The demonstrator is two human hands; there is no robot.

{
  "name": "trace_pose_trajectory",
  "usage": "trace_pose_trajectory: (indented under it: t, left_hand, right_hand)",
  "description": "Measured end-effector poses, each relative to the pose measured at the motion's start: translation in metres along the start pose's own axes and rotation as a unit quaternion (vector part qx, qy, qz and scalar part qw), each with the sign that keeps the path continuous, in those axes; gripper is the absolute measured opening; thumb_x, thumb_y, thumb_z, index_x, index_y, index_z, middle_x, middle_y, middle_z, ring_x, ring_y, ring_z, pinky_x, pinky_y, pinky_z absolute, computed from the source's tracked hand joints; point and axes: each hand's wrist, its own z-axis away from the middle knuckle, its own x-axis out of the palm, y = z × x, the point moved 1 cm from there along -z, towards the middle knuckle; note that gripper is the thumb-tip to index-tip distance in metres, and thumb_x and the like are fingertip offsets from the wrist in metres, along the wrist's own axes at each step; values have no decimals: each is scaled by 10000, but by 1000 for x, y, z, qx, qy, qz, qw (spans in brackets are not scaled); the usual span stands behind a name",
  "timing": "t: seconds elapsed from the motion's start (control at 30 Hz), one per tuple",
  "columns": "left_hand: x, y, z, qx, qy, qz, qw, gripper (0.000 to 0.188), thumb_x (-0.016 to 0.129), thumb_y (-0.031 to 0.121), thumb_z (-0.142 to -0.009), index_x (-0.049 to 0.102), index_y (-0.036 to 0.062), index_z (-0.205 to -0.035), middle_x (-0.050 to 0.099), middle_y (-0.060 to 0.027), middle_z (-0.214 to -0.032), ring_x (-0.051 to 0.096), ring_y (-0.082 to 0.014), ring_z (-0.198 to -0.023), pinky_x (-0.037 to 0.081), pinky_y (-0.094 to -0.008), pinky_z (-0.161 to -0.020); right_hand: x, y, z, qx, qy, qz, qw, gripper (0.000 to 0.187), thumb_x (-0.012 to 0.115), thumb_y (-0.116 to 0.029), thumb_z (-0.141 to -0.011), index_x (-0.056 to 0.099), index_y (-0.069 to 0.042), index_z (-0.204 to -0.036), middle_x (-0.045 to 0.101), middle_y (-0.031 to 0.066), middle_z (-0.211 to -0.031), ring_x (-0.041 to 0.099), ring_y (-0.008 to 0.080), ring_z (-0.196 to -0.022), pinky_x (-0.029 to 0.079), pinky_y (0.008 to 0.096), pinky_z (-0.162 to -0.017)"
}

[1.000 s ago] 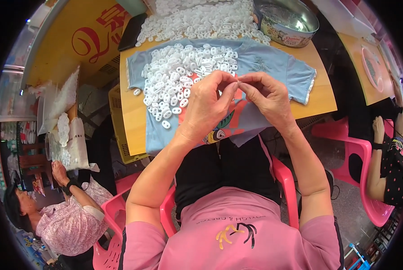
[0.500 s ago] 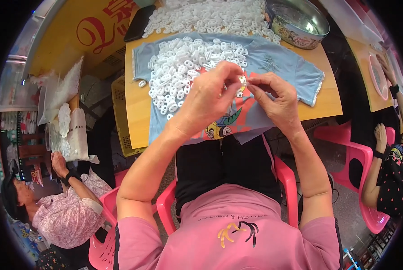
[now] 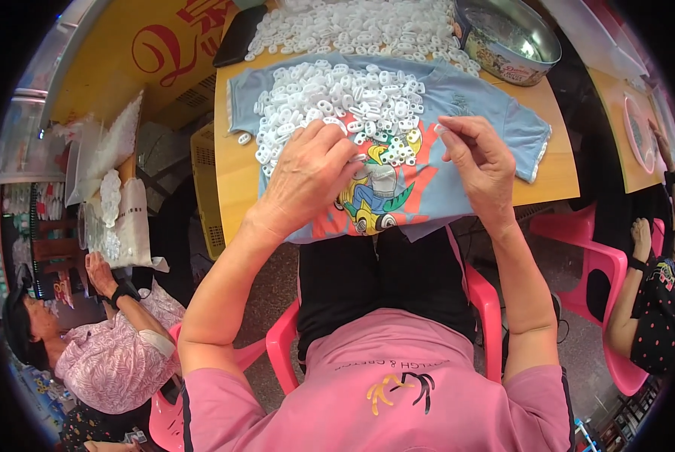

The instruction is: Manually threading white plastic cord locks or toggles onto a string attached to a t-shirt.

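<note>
My left hand (image 3: 311, 173) reaches over the near edge of a heap of white oval two-holed plastic pieces (image 3: 307, 94), fingers curled. One white piece (image 3: 358, 157) shows edge-on at its thumb and fingertips. To the right, my right hand (image 3: 482, 162) is raised over the shirt, thumb and forefinger pinched together on a small whitish bit (image 3: 439, 129), too small to name. Between the hands, a little cluster of white pieces (image 3: 401, 154) lies on the printed figure. Under it all is a grey-blue T-shirt (image 3: 495, 128), spread across the table.
More white pieces (image 3: 352, 30) cover the far side of the wooden table (image 3: 556, 169). An oval metal tin (image 3: 514, 71) stands far right, a black case (image 3: 241, 34) far left. People sit on pink chairs (image 3: 605, 264) at both sides; a yellow crate (image 3: 205, 181) is left of the table.
My hands, close together over the shirt print, have parted. The left moved left and down to the heap's edge; the right shifted slightly right, still pinched.
</note>
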Motion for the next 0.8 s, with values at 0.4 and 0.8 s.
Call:
trace_pose_trajectory:
  t: [0.4,0.8]
  left_hand:
    - [-17,-9,-11,-64,42,-30,997,139,701,102,-793,611,35,-876,565,-99,-882,547,-299,-886,433,-406,-765]
    - [23,63,-54,-153,189,411,879,118,664,-21,-843,630,3,-954,621,-81,-844,593,-136,-677,476,-267,-592]
  right_hand:
    - [-5,-4,5,-68,101,-92,988,196,599,51,-916,614,35,-1111,629,101,-998,610,123,-731,515,257,-676]
    - [1,-22,14,114,57,-249,960,179,606,-11,-932,610,32,-1106,665,110,-906,569,108,-681,528,307,-651]
